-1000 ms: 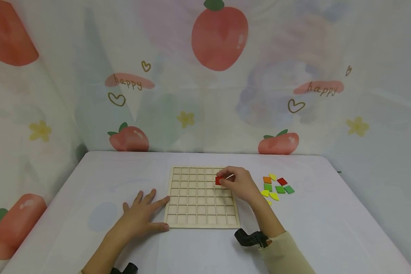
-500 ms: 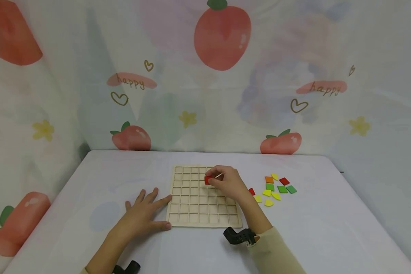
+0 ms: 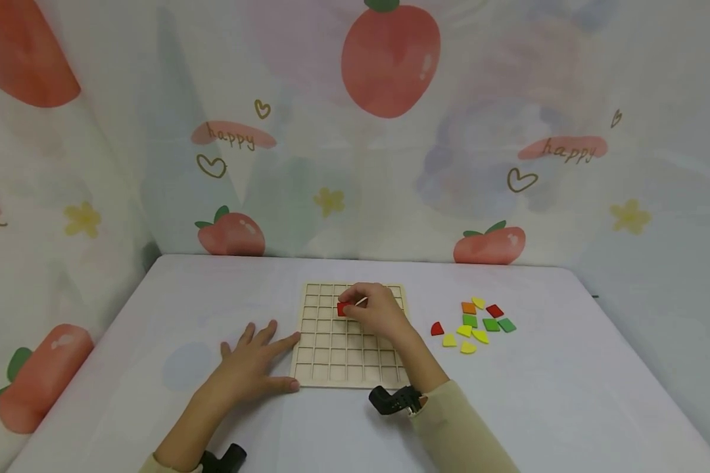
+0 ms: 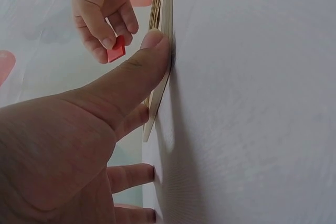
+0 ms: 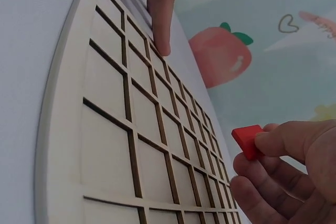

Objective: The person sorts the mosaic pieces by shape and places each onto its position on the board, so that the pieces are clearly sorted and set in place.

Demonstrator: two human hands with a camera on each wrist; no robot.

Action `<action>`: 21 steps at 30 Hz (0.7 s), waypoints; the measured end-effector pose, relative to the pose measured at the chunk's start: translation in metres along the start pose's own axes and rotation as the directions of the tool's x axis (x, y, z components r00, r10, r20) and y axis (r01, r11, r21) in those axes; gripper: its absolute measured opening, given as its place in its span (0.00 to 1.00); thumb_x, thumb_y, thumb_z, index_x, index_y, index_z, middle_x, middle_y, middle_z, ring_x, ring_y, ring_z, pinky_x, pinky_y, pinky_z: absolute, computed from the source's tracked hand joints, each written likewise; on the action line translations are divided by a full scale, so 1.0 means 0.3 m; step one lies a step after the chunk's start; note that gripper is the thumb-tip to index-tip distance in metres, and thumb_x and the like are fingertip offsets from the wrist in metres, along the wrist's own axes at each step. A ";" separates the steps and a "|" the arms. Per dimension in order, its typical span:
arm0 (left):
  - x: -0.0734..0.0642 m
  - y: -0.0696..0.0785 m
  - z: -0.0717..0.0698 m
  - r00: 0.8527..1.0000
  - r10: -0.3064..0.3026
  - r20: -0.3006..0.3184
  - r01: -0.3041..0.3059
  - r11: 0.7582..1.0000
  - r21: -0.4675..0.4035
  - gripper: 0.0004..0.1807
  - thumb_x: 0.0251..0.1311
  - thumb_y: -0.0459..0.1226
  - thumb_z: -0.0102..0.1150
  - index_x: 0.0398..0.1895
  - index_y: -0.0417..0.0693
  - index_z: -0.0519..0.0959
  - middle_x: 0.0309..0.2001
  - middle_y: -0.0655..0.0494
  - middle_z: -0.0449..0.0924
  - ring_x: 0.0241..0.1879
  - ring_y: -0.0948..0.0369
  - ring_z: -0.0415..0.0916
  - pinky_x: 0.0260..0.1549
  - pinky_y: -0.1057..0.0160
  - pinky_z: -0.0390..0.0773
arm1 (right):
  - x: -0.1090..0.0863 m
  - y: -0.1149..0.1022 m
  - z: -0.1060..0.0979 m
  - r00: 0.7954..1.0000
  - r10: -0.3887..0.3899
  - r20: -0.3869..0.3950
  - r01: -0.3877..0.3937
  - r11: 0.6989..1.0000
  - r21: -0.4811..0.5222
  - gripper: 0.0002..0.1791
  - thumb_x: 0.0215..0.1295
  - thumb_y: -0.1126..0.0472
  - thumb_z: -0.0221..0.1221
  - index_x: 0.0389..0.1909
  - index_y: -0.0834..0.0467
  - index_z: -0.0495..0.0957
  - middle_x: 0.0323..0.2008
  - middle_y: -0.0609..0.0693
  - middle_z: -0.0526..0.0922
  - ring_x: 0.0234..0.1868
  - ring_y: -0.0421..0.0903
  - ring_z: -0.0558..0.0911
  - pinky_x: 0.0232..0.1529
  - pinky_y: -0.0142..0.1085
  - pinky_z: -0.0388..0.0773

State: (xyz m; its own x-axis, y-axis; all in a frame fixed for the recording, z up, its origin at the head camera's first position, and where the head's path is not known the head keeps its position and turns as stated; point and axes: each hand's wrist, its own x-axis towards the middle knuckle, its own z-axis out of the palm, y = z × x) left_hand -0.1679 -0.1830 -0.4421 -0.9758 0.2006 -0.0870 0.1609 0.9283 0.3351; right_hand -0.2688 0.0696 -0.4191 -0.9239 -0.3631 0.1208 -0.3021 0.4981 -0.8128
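Note:
A pale wooden grid board point(image 3: 330, 376) with square cells lies on the white table. Between thumb and fingertips, my right hand point(image 3: 377, 311) pinches a small red square tile point(image 5: 247, 139) above the far part of the board. In the left wrist view the red tile point(image 4: 116, 50) shows under the thumb. My left hand point(image 3: 248, 368) is spread flat at the board's left side, its thumb and index fingertip touching the left edge. The left thumb point(image 4: 131, 77) rests on the frame's corner.
Loose tiles lie on the table right of the board: a red quarter-round tile point(image 3: 436, 328), an orange square tile point(image 3: 469, 307), a dark red tile point(image 3: 494, 311), several green and yellow ones. A patterned cloth wall point(image 3: 355, 164) stands behind the table.
My right hand has moved left across the board with the red tile, uncovering the red quarter-round tile on the table. My left hand stays at the board's edge. The head view has shifted slightly.

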 end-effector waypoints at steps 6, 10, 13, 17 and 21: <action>-0.003 0.006 -0.005 1.000 0.000 0.008 0.000 1.000 0.015 0.48 0.44 0.67 0.68 0.72 0.69 0.68 0.76 0.40 0.56 0.74 0.28 0.45 0.53 0.14 0.47 | 0.022 -0.001 0.032 1.000 0.025 0.017 -0.025 1.000 -0.010 0.08 0.62 0.66 0.64 0.40 0.54 0.86 0.35 0.47 0.84 0.34 0.42 0.83 0.33 0.34 0.79; 0.001 0.006 -0.006 1.000 -0.002 0.007 0.002 1.000 0.017 0.48 0.44 0.67 0.69 0.72 0.69 0.68 0.76 0.40 0.56 0.74 0.28 0.44 0.53 0.14 0.47 | 0.036 -0.002 0.046 0.999 0.028 0.024 -0.028 1.000 -0.014 0.07 0.62 0.67 0.64 0.39 0.55 0.86 0.34 0.47 0.84 0.33 0.42 0.83 0.33 0.34 0.79; 0.003 0.004 -0.007 1.000 -0.006 0.003 0.006 1.000 0.021 0.48 0.44 0.66 0.69 0.72 0.70 0.68 0.76 0.40 0.56 0.74 0.28 0.44 0.53 0.14 0.47 | 0.043 -0.003 0.056 0.999 0.025 0.030 -0.025 1.000 -0.019 0.07 0.62 0.66 0.64 0.39 0.55 0.85 0.33 0.47 0.83 0.33 0.42 0.82 0.34 0.34 0.79; 0.004 0.001 -0.005 1.000 -0.001 0.001 0.001 1.000 0.015 0.48 0.44 0.66 0.70 0.72 0.70 0.69 0.76 0.40 0.57 0.74 0.28 0.45 0.53 0.14 0.47 | 0.048 -0.002 0.067 0.999 0.037 0.035 -0.037 0.999 -0.018 0.06 0.63 0.65 0.64 0.40 0.54 0.85 0.33 0.47 0.83 0.33 0.42 0.82 0.34 0.34 0.78; 0.001 0.001 -0.005 1.000 0.007 -0.001 -0.007 1.000 -0.004 0.48 0.43 0.67 0.69 0.72 0.70 0.68 0.76 0.40 0.57 0.74 0.28 0.44 0.53 0.14 0.46 | 0.050 -0.004 0.077 0.998 0.042 0.039 -0.041 0.999 -0.034 0.06 0.63 0.65 0.64 0.40 0.55 0.85 0.34 0.47 0.83 0.34 0.42 0.81 0.32 0.34 0.78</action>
State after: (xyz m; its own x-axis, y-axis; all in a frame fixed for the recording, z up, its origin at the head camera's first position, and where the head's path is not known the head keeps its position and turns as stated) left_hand -0.1685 -0.1832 -0.4406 -0.9747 0.2069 -0.0841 0.1672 0.9257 0.3393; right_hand -0.2770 0.0455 -0.4295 -0.9258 -0.3724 0.0642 -0.2721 0.5391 -0.7971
